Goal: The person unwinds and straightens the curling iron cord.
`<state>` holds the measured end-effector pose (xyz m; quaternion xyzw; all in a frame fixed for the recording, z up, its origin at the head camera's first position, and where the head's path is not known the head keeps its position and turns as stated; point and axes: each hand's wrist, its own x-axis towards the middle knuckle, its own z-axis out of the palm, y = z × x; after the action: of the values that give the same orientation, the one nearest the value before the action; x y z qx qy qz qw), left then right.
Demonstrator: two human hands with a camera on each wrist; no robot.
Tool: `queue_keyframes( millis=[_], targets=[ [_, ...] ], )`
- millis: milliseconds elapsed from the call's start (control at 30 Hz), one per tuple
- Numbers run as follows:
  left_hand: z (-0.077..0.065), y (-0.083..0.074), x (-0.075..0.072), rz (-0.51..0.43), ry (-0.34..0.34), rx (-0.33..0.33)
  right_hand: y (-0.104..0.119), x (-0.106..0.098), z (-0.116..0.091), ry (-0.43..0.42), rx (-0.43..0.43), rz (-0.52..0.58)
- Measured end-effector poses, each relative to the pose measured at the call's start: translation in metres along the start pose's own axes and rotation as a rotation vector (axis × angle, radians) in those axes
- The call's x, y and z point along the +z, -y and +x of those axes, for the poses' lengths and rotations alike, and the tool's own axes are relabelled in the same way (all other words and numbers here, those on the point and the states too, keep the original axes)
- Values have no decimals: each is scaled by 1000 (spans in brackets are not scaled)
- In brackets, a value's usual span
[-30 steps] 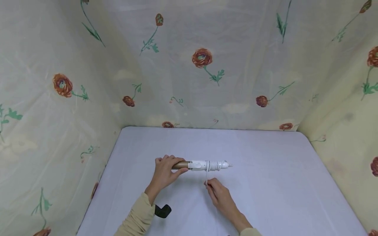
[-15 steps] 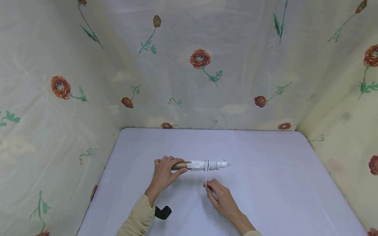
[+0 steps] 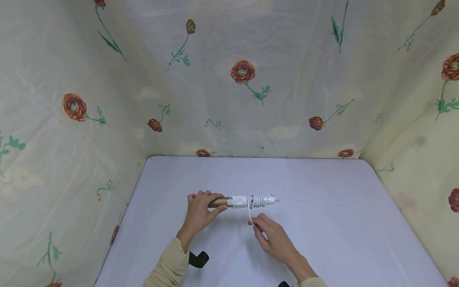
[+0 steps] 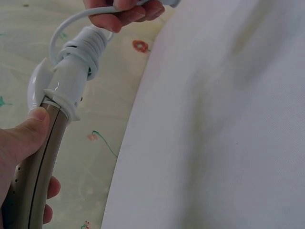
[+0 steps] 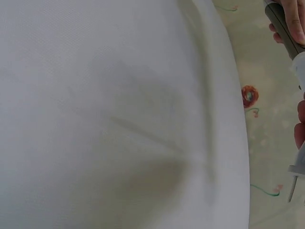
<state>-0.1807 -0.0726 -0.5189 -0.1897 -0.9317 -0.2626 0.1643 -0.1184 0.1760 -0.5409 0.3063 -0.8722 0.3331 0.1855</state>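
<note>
My left hand [image 3: 199, 211] grips the brown barrel of a hair straightener [image 3: 234, 202], held level above the table. Its thumb lies along the barrel in the left wrist view. Several turns of white cord [image 3: 259, 201] are wound round the white handle at the right. From the coil's left end a loose length bows down to my right hand [image 3: 275, 239], which pinches it between thumb and fingers. A white plug [image 5: 299, 167] with a metal pin shows just beyond the right fingers [image 5: 299, 133] in the right wrist view.
The white table [image 3: 344, 223] has rounded far corners. Flower-printed cloth [image 3: 272, 123] hangs behind it and along both sides. A black piece [image 3: 199, 259] sits beside the left wrist, and another dark piece [image 3: 284, 284] shows by the right wrist.
The cord between handle and right hand has gone from hanging straight to a slight bow. My right hand has shifted a little to the right; the left hand keeps its grip.
</note>
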Motion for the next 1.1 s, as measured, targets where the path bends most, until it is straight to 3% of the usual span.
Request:
queue_keyframes(
  millis=[433, 767, 1100],
  targets=[
    [-1, 1, 2, -15, -29, 5, 1, -15, 10, -3, -34, -37],
    [-1, 2, 1, 0, 11, -23, 2, -23, 17, -24, -68, -42],
    [-1, 1, 0, -5, 0, -21, 2, -35, 30, -31, -108, -49]
  ],
)
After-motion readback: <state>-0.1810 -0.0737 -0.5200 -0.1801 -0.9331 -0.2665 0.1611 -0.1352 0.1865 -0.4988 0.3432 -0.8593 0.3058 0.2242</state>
